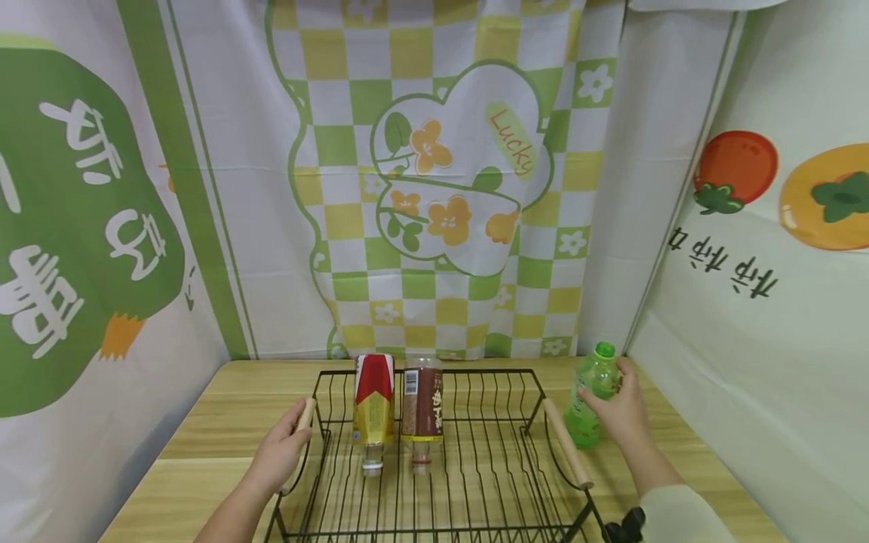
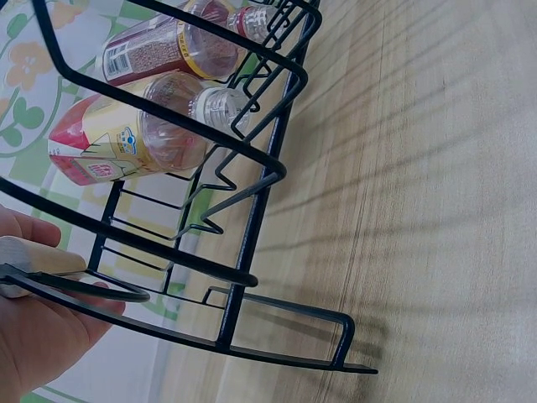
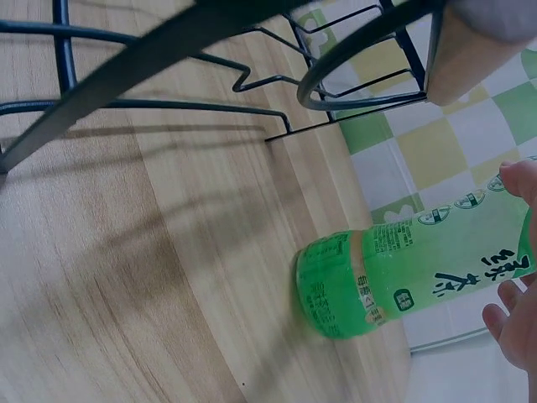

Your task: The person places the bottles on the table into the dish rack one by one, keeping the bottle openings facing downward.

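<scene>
My left hand (image 1: 280,446) grips the wooden handle (image 1: 307,415) on the left side of a black wire dish rack (image 1: 475,452). On the right, my right hand (image 1: 621,403) holds a green plastic bottle (image 1: 589,396) around its upper body, thumb on one side and fingers on the other. The bottle stands capless beside the rack's right handle (image 1: 566,445), its base close over the table in the right wrist view. Two bottles lean neck-down in the rack: one with a red and yellow label (image 1: 374,400), and one with a brown label (image 1: 422,403) right beside it.
The rack stands on a light wooden table (image 1: 197,445). A checkered cloth (image 1: 441,317) hangs behind the table, with printed white cloths on the left and right sides. A black strap piece (image 1: 626,526) shows at my right sleeve (image 1: 686,516).
</scene>
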Motion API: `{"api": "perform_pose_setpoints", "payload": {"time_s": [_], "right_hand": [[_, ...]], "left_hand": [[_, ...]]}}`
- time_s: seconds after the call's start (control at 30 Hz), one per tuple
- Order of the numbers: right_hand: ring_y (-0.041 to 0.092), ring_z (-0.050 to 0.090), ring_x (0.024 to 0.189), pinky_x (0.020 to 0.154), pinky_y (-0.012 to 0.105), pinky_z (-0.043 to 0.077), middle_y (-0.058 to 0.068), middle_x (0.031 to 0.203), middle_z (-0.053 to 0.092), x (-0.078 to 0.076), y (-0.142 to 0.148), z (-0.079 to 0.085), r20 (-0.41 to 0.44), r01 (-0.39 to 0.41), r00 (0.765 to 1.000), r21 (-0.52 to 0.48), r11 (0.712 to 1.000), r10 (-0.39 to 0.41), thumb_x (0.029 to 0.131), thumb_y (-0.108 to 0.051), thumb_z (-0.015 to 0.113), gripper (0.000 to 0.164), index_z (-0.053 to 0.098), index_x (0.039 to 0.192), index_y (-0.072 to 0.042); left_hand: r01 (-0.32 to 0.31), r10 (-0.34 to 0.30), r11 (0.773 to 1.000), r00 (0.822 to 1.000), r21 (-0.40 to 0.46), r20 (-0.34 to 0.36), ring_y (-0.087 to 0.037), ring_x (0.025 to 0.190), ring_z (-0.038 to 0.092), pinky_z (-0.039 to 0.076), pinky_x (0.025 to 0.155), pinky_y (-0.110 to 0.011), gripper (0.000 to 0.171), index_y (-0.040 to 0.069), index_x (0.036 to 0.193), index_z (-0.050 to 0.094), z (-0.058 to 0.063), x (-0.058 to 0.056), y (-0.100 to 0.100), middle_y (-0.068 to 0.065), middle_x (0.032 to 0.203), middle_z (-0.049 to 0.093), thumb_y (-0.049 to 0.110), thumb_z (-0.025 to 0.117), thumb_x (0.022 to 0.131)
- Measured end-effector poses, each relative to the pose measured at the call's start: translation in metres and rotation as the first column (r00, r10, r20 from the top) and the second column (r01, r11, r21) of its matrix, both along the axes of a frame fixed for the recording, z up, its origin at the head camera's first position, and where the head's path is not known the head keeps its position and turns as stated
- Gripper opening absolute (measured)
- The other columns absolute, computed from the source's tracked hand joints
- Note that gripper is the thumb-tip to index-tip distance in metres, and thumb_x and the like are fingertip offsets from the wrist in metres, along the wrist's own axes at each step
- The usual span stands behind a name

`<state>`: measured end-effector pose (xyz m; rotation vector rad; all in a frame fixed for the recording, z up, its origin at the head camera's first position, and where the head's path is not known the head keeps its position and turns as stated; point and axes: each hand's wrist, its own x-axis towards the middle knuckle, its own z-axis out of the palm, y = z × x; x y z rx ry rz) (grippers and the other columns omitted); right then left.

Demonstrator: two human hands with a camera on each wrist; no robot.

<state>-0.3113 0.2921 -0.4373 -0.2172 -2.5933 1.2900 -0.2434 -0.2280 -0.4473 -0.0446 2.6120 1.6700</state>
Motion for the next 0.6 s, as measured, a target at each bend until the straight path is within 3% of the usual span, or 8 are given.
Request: {"api": "perform_pose_setpoints", "payload": {"time_s": [0.43,0.6], "right_hand": [[0.055,0.027,0.138,0.104,0.070,0.034,0.035,0.157,0.014,0.015,-0.007,0.015,-0.018,0.004,1.000,-0.056,0.998,-0.005,0.091,-0.039,0.068,0.101,-0.002,0.157,-0.008],[0.053,0.031,0.136,0.104,0.069,0.036,0.033,0.155,0.020,0.022,-0.013,0.029,-0.079,-0.003,0.997,-0.050,0.999,-0.001,0.089,-0.037,0.070,0.102,0.001,0.158,-0.009]], "left_hand": [[-0.008,0.008,1.000,1.000,0.003,0.004,-0.047,0.146,0.015,0.021,0.116,-0.062,0.063,0.000,0.157,0.008,-0.002,0.001,0.000,-0.031,0.160,0.010,0.015,0.038,0.104],[-0.004,0.004,1.000,1.000,0.008,0.007,-0.047,0.147,0.014,0.019,0.117,-0.061,0.063,-0.001,0.156,0.008,-0.002,-0.001,0.000,-0.031,0.160,0.009,0.015,0.038,0.103]]}}
